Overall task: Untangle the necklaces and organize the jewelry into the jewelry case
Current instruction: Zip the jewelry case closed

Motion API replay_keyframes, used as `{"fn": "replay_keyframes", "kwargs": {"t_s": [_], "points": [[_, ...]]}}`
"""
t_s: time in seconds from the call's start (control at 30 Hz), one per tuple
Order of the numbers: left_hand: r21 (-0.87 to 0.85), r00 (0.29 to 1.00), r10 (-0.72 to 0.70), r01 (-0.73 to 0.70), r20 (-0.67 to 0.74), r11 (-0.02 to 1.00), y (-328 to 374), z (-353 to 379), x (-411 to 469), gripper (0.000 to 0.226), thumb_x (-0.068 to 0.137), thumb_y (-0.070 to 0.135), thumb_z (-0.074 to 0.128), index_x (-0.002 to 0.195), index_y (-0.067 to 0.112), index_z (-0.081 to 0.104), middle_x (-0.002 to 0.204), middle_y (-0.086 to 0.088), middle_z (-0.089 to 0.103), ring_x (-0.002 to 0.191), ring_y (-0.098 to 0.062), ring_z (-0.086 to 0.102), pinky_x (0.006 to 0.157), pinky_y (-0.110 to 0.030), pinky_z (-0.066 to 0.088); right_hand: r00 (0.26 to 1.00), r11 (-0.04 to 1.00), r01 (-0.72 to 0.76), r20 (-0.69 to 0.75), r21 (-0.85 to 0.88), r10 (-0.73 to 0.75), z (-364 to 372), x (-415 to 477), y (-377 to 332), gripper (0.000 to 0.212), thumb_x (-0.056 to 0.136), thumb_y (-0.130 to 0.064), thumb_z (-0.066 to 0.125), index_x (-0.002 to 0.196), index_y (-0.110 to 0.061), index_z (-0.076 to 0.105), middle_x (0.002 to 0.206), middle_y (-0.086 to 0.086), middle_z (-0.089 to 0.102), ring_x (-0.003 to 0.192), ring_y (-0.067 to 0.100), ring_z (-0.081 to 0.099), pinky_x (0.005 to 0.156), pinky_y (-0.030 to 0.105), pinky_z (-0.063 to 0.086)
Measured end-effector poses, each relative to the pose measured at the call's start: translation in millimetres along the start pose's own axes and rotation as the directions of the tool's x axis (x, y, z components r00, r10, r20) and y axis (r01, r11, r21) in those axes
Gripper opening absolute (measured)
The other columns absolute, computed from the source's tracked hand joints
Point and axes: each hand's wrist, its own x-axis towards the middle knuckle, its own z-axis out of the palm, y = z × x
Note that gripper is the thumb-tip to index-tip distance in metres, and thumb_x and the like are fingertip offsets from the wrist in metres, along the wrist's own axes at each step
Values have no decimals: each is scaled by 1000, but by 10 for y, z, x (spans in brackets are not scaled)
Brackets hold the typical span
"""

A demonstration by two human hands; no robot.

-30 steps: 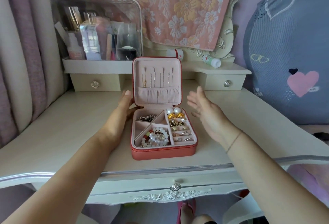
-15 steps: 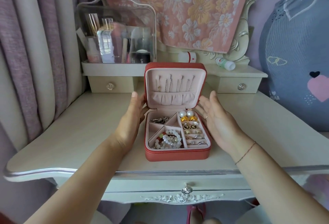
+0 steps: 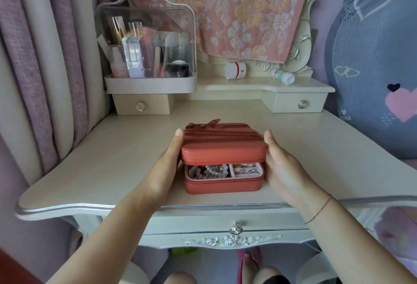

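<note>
A red case is seen at the middle of a cream table, its ribbed lid, topped by a bow, nearly shut. Pearl beads and rings are glimpsed through the gap. The left hand and right hand are laid against its sides, fingers straight.
</note>
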Motion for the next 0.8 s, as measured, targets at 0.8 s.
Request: {"fn": "replay_keyframes", "kwargs": {"t_s": [0.8], "points": [[245, 938, 23, 66, -345, 967, 122, 10, 7, 26, 93, 24, 59, 117, 26, 67, 106, 2, 73, 100, -17, 67, 96, -32, 48, 967, 904, 36, -215, -425, -139, 350, -396, 62, 33, 99, -44, 42, 108, -23, 65, 102, -11, 71, 99, 7, 65, 95, 43, 50]]}}
